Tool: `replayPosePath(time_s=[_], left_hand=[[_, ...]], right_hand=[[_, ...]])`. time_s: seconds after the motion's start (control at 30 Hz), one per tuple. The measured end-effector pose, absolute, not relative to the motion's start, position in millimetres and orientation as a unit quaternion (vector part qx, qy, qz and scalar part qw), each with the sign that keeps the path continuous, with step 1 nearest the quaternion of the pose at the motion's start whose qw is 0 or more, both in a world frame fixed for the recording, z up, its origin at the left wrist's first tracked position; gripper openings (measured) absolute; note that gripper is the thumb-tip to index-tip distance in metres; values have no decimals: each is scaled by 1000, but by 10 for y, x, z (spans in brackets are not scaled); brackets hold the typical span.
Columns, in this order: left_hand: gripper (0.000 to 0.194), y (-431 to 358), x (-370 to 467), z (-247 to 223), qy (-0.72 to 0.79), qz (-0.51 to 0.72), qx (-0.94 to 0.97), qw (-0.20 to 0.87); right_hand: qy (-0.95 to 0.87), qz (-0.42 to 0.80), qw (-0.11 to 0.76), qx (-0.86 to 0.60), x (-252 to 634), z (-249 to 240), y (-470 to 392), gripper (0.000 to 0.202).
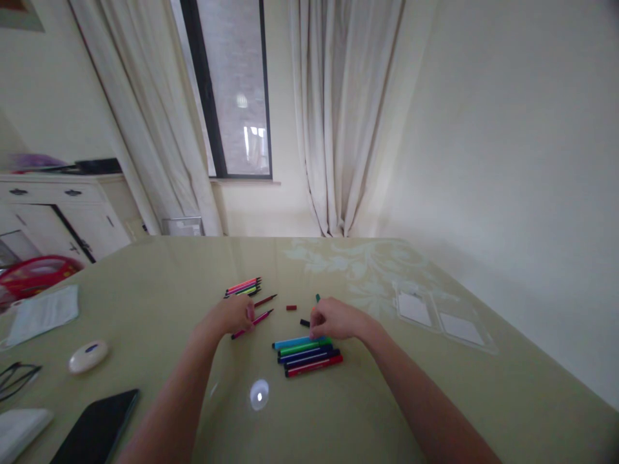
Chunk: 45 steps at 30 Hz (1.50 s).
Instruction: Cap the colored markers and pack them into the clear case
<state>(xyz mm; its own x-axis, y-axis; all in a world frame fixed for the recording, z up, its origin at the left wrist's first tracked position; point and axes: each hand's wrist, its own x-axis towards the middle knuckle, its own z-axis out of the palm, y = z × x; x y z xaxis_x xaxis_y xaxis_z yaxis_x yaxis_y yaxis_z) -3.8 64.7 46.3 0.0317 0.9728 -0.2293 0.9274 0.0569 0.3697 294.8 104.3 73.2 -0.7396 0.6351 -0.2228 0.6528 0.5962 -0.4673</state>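
My left hand (236, 314) is closed at a magenta pencil (261, 318), its fingertips on the barrel. A dark red pencil (265, 300) lies just beyond those fingers, and a bundle of coloured pencils (243, 286) lies behind the hand. My right hand (331, 319) has its fingers pinched together above the light blue marker (293, 342); what they hold, if anything, is hidden. Below it, a green marker (300, 348), dark blue markers (309, 356) and a red marker (314, 366) lie side by side. Small pieces, dark red (291, 308) and black (304, 323), lie between my hands.
On the table (362, 399), a black phone (97, 428), white oval object (89, 356), glasses (18, 380) and a face mask (44, 314) lie at left. Clear plastic holders (442, 316) lie at right. Beyond the table are curtains and a window.
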Motion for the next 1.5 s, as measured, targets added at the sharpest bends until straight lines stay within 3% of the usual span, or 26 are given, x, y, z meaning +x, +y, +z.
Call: replayPosePath(time_s=[0.13, 0.3, 0.47, 0.57, 0.73, 0.9, 1.03, 1.5], left_hand=[[13, 621, 61, 530, 682, 50, 685, 253], [2, 585, 131, 618, 666, 47, 693, 270], [8, 533, 139, 731, 659, 84, 701, 259], [16, 510, 178, 838, 640, 129, 709, 265], [33, 471, 345, 1040, 537, 277, 731, 317], [32, 438, 476, 1150, 490, 365, 709, 353], [33, 422, 517, 1183, 480, 424, 675, 367], [29, 411, 517, 1225, 485, 459, 652, 359]], right_hand=[[882, -186, -66, 428, 2990, 720, 1122, 28], [850, -115, -112, 501, 3151, 678, 1257, 21], [857, -197, -73, 470, 3236, 612, 1309, 5], [855, -229, -23, 465, 3251, 639, 1297, 10], [862, -177, 22, 475, 3260, 729, 1234, 21], [868, -172, 54, 462, 3207, 707, 1178, 21], [874, -149, 38, 461, 3194, 710, 1185, 9], [851, -131, -1, 508, 3356, 791, 1273, 16]])
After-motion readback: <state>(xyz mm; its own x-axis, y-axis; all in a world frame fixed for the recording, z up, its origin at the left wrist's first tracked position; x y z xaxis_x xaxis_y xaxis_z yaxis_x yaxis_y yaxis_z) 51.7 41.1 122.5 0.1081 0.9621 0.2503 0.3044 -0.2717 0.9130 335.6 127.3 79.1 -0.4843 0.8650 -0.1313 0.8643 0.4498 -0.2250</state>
